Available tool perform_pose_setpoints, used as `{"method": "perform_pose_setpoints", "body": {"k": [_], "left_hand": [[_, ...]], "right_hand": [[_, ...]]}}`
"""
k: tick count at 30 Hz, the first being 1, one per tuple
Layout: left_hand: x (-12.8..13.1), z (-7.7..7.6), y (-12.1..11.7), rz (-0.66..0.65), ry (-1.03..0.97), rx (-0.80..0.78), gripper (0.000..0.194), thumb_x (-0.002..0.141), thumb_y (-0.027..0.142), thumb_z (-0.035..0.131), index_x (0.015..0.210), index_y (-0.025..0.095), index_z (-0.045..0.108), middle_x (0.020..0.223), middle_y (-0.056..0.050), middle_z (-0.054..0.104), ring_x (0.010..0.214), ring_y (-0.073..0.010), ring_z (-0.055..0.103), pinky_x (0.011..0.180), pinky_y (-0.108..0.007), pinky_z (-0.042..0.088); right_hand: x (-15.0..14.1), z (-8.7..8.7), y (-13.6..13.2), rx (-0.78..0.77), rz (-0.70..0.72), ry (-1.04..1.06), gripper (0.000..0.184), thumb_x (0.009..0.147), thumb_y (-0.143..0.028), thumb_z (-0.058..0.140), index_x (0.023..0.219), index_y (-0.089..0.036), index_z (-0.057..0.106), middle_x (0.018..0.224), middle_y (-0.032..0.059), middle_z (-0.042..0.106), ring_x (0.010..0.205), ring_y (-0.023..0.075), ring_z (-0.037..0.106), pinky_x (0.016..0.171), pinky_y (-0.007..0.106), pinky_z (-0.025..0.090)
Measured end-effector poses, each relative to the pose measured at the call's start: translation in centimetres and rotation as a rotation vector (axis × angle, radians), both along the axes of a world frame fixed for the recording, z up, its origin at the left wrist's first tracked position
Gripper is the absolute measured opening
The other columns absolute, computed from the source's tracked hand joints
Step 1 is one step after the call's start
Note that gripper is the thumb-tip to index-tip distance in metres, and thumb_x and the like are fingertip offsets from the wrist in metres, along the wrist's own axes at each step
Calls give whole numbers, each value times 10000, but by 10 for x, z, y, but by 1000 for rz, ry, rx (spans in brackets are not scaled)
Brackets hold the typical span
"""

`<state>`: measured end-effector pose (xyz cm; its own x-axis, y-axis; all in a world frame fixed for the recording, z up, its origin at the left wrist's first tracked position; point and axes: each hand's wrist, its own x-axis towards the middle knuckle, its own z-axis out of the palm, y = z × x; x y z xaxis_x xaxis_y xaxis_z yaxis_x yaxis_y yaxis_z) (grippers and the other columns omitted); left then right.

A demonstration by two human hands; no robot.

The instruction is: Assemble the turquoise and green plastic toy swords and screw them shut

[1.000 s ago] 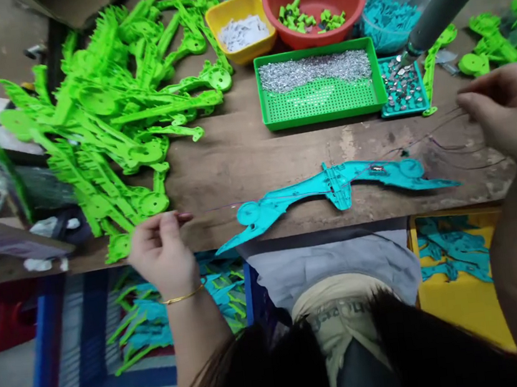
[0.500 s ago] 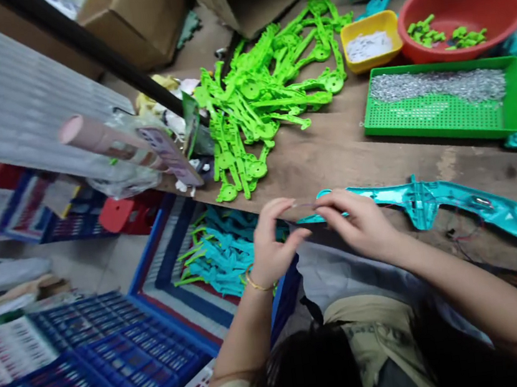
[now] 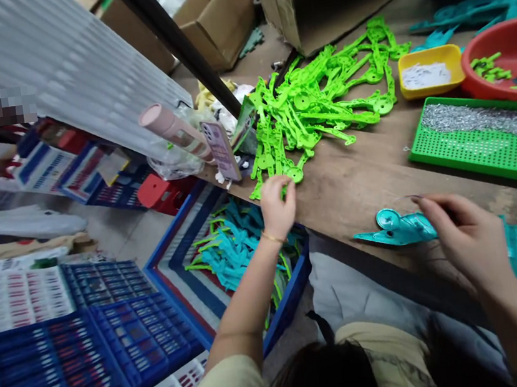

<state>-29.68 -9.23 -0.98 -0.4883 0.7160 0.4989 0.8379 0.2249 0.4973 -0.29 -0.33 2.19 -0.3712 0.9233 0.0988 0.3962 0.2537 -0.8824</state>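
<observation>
Now R hand (image 3: 469, 240) pinches wire (image 3: 415, 197), L hand (image 3: 277, 211) unclear; blue crate (image 3: 294, 291) w/ teal pcs (image 3: 234, 256).

Passage: bare strip of wooden bench (image 3: 355, 175), between heap of green parts (image 3: 304, 101) and perforated green tray (image 3: 474, 149). Obstacles: standing phone (image 3: 221, 151) near the heap; turquoise part (image 3: 409, 229) along the near edge, partly behind the right hand (image 3: 473, 233).

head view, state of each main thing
Right hand: pinching a thin dark strand
Left hand: curled, grip unclear
Turquoise plastic bow-shaped part: lying, partly hidden
Rectangular green plastic tray: partly filled
Square yellow plastic bowl: partly filled
Round red plastic bowl: partly filled
Blue plastic crate: open, partly filled
Purple phone: standing
</observation>
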Motion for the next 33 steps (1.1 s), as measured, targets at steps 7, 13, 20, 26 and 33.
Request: {"method": "perform_pose_setpoints", "body": {"k": [7, 13, 20, 26, 33], "left_hand": [[-79, 16, 101, 279, 131, -390, 276, 853, 323, 600, 1029, 119, 658, 1169, -214, 635, 1173, -380, 523, 991, -521, 400], [-82, 19, 118, 263, 110, -497, 182, 787, 250, 649, 949, 166, 653, 1001, -152, 690, 1094, -360, 574, 983, -550, 398], [-95, 57, 100, 162, -112, -281, 189, 791, 241, 655, 958, 153, 636, 884, -75, 678, 845, -210, 631, 855, -392, 517], [40, 67, 53, -567, 69, -159, 208, 906, 302, 553, 1079, 229, 642, 1021, -50, 651, 1111, -248, 598, 1050, -484, 431], [136, 0, 26, -991, 80, -256, 247, 950, 212, 445, 1095, 170, 641, 1127, -139, 627, 1127, -240, 577, 1025, -434, 465]], "right_hand": [[19, -39, 17, -155, -172, 14, 344, 861, -531, 598, 939, -216, 711, 819, 34, 717, 722, 174, 646, 597, 289, 483], [15, -44, 17, 26, -40, -117, 318, 888, -493, 565, 879, -203, 696, 817, 53, 726, 738, 187, 654, 665, 314, 497], [14, -40, 18, 14, -29, -100, 317, 884, -487, 571, 863, -197, 698, 779, 50, 717, 696, 180, 639, 620, 304, 482], [17, -28, 25, -389, -66, 165, 293, 829, -486, 644, 804, -195, 671, 501, -45, 540, 376, 78, 416, 353, 212, 312], [44, -31, 25, -558, -143, 393, 275, 779, -455, 705, 807, -190, 639, 680, -14, 647, 375, 42, 421, 308, 180, 291]]}}
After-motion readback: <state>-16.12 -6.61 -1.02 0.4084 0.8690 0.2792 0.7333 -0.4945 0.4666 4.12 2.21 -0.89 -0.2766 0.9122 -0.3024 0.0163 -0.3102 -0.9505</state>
